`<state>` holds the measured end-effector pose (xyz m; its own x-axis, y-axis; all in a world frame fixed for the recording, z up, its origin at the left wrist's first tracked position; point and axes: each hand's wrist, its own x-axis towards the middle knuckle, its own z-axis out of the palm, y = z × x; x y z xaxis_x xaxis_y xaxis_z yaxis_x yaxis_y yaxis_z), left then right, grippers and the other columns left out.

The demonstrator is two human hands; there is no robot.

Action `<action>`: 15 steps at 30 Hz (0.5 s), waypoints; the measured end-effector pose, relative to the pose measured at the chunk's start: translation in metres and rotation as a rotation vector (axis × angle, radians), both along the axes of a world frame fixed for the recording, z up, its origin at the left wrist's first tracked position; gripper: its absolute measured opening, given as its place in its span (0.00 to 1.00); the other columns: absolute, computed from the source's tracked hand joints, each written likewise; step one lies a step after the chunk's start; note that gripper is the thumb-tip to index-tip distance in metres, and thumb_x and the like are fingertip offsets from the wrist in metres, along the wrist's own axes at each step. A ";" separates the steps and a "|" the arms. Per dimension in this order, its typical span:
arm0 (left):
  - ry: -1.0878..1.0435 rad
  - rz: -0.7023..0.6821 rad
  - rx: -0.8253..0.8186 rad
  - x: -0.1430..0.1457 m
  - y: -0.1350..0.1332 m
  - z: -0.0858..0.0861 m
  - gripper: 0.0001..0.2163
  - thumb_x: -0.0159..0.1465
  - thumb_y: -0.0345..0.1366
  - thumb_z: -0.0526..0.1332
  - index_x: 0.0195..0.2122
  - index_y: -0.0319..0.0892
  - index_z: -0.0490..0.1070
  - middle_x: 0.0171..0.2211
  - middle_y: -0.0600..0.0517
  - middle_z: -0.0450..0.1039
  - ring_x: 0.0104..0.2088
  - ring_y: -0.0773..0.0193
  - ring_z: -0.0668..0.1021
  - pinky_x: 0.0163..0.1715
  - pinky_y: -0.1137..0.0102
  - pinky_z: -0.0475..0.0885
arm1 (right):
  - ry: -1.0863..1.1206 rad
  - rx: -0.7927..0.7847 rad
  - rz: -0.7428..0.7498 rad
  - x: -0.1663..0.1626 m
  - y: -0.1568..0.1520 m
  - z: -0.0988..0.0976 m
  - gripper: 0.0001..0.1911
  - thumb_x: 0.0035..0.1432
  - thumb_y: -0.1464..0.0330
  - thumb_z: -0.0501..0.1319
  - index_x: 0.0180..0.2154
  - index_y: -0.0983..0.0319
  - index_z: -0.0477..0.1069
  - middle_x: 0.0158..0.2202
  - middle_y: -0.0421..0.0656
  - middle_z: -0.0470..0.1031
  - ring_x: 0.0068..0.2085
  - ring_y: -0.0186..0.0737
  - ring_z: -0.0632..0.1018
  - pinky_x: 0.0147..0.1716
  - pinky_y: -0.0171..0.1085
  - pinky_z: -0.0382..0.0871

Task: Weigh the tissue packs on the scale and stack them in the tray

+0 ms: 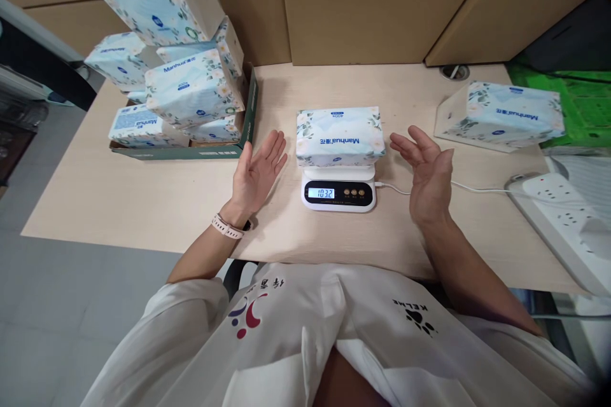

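Note:
A pale blue flowered tissue pack (340, 136) lies on a small white kitchen scale (338, 191), whose lit display shows digits. My left hand (258, 173) hovers just left of the pack, palm turned inward, fingers stretched and apart, holding nothing. My right hand (426, 170) is at the pack's right, also with fingers spread and nothing in it. Neither hand touches the pack. A pale watch band sits on my left wrist.
A green-edged cardboard tray (248, 121) at the back left holds several stacked tissue packs (193, 86). Another pack (508, 114) lies at the right. A white cable (477, 189) runs from the scale to a power strip (563, 210). Cardboard boxes (372, 0) stand behind the wooden table (143, 203).

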<state>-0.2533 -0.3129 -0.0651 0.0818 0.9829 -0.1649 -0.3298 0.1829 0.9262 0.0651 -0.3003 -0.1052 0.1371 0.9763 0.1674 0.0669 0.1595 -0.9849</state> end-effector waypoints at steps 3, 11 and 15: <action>-0.007 0.009 -0.017 0.001 0.000 0.001 0.39 0.76 0.66 0.47 0.79 0.49 0.65 0.83 0.51 0.56 0.86 0.53 0.51 0.85 0.56 0.50 | -0.031 -0.026 0.088 0.002 -0.002 -0.002 0.44 0.71 0.30 0.43 0.71 0.43 0.72 0.68 0.42 0.81 0.76 0.58 0.74 0.82 0.68 0.50; -0.004 -0.029 -0.007 -0.001 0.000 -0.001 0.40 0.76 0.66 0.45 0.81 0.47 0.62 0.84 0.50 0.56 0.86 0.54 0.52 0.85 0.59 0.50 | -0.073 -0.053 0.214 0.005 -0.001 -0.013 0.46 0.68 0.27 0.46 0.76 0.40 0.65 0.75 0.41 0.74 0.82 0.58 0.64 0.83 0.70 0.47; 0.002 -0.028 -0.006 -0.001 -0.001 -0.001 0.40 0.76 0.67 0.46 0.81 0.48 0.61 0.84 0.50 0.55 0.86 0.54 0.52 0.85 0.57 0.49 | -0.099 -0.029 0.202 0.005 -0.001 -0.013 0.47 0.69 0.28 0.45 0.76 0.42 0.65 0.75 0.43 0.74 0.82 0.58 0.64 0.83 0.70 0.49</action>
<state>-0.2542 -0.3134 -0.0658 0.1091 0.9792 -0.1712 -0.3223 0.1977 0.9258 0.0705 -0.3016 -0.1187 -0.0774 0.9869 0.1414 0.1333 0.1508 -0.9795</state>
